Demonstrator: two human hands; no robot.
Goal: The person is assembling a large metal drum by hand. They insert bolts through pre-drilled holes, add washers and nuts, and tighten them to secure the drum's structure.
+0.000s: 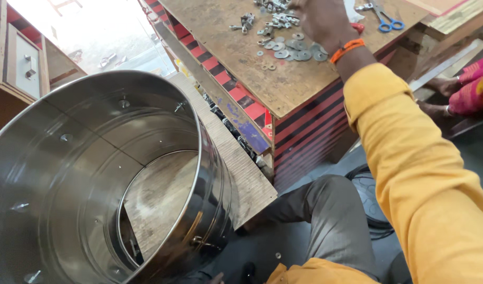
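My right hand (321, 20), in a yellow sleeve with an orange wristband, reaches over a chipboard tabletop (283, 84) to a heap of bolts (275, 11) and flat metal washers (296, 50). Its fingers sit on the hardware; whether they hold a piece is hidden. A large open steel drum (94, 173) lies tilted at lower left, with bolts through its wall. Only the fingertips of my left hand (216, 277) show at the bottom edge, below the drum's rim.
Blue-handled scissors (384, 20) lie at the tabletop's far right. A wooden board (236, 163) runs under the drum. Another person's arm in pink cloth (470, 87) is at the right edge. A wooden cabinet (21, 63) stands at upper left.
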